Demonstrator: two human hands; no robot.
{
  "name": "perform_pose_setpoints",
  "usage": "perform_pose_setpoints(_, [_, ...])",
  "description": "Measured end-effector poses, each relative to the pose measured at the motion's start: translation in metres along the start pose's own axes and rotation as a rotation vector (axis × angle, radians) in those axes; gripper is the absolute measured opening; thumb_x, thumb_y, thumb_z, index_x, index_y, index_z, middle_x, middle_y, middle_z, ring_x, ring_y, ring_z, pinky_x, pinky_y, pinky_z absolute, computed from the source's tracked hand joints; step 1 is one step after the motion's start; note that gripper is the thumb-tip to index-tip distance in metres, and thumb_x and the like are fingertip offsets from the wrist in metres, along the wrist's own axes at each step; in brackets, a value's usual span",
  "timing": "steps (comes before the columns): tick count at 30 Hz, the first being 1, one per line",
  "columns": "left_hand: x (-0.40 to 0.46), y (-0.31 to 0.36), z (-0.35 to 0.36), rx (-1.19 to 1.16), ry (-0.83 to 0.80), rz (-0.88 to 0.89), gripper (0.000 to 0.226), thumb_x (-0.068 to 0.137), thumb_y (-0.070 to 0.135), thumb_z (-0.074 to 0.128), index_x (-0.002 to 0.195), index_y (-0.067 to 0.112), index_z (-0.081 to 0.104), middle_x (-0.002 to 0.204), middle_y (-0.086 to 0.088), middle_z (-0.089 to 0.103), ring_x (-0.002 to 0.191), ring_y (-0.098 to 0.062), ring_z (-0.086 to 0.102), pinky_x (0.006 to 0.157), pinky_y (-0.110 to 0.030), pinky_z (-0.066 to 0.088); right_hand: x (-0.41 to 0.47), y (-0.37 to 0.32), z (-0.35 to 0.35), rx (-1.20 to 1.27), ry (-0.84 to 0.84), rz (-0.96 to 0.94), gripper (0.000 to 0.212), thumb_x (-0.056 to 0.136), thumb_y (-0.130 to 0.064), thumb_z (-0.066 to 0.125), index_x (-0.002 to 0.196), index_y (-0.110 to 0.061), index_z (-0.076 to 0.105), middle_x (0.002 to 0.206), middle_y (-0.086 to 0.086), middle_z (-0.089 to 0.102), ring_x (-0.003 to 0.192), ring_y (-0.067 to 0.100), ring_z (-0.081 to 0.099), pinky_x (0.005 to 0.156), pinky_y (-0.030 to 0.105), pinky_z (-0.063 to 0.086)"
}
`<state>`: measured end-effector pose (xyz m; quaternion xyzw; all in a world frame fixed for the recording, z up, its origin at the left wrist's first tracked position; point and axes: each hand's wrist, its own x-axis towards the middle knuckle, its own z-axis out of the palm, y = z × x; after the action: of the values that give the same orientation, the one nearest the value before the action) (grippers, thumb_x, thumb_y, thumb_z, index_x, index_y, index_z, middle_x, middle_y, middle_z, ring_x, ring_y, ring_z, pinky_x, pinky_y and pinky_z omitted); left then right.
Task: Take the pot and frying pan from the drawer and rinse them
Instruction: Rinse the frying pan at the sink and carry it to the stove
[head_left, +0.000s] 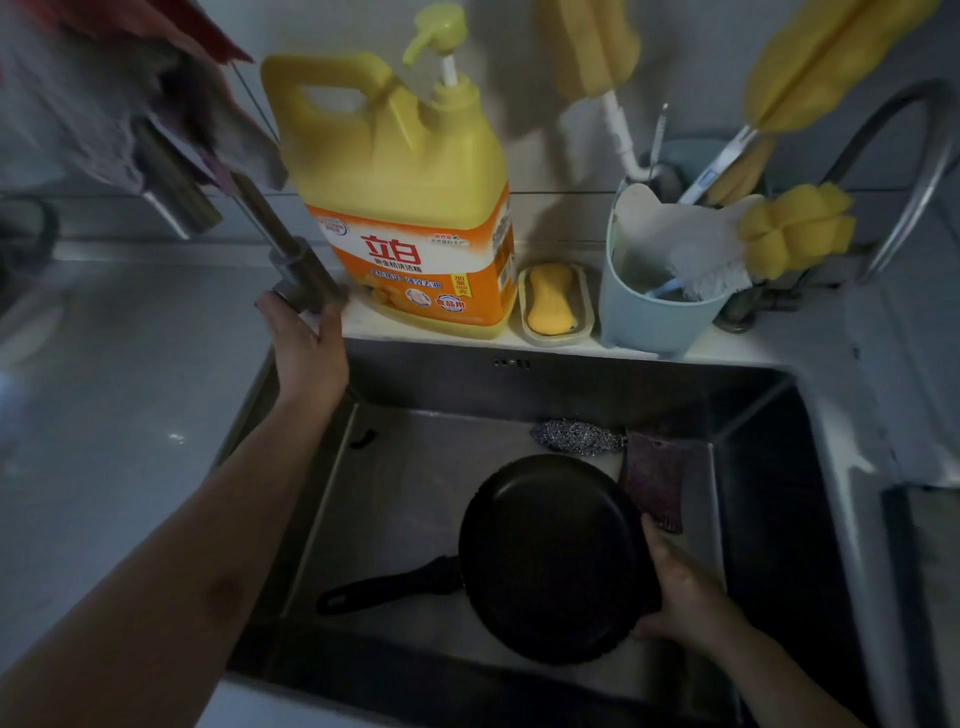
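Sink of brushed steel held the frying pan, a round matte-black pan tilted on the basin floor with its slim handle pointing left, the right hand clamped on its right rim, probably to steady it for rinsing. Left hand reached to the sink's back-left corner, fingers curled round the metal tap base, presumably to start water; none was visibly running. Wiry steel scourer and purplish cloth lay behind the pan; no pot was visible.
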<state>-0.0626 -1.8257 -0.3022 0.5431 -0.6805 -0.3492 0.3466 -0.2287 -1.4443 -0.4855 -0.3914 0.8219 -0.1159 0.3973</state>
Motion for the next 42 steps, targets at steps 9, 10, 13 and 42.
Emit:
perform_pose_setpoints(9, [-0.102,-0.08,0.023,0.268,-0.516,0.027,0.09,0.086,0.021,0.07,0.153,0.012,0.01,0.156,-0.003,0.021,0.143,-0.016,0.02,0.112,-0.025,0.018,0.001,0.001,-0.001,0.024,0.0,-0.002,0.148,0.058,-0.04,0.09,0.145,-0.023,-0.028,0.16,0.003,0.022,0.144,0.019,0.03,0.115,0.028,0.029])
perform_pose_setpoints(10, [-0.119,-0.096,0.028,0.345,-0.682,0.022,0.096,0.083,0.023,0.073,0.153,0.011,0.009,0.157,-0.005,0.019,0.144,-0.019,0.019,0.113,-0.024,0.017,0.001,0.001,-0.002,0.03,0.002,-0.006,0.149,0.057,-0.04,0.091,0.145,-0.025,-0.028,0.16,0.002,0.021,0.144,0.018,0.029,0.115,0.028,0.03])
perform_pose_setpoints(13, [-0.153,-0.136,0.039,0.622,-1.063,0.022,0.117,0.076,0.041,0.078,0.152,0.01,-0.005,0.16,-0.008,0.003,0.147,-0.024,0.009,0.119,-0.031,0.014,0.004,0.003,-0.003,0.06,-0.003,-0.027,0.148,0.057,-0.038,0.092,0.139,-0.029,-0.032,0.162,0.002,0.014,0.146,0.019,0.023,0.115,0.029,0.029])
perform_pose_setpoints(42, [-0.13,-0.121,0.023,0.572,-1.129,0.281,0.137,0.063,0.035,0.082,0.126,0.057,-0.038,0.152,0.001,0.027,0.131,-0.016,0.039,0.106,-0.025,0.037,-0.006,-0.026,-0.035,0.307,0.032,-0.064,0.15,0.048,-0.028,0.093,0.145,-0.042,-0.021,0.161,-0.003,0.012,0.146,0.014,0.021,0.117,0.027,0.026])
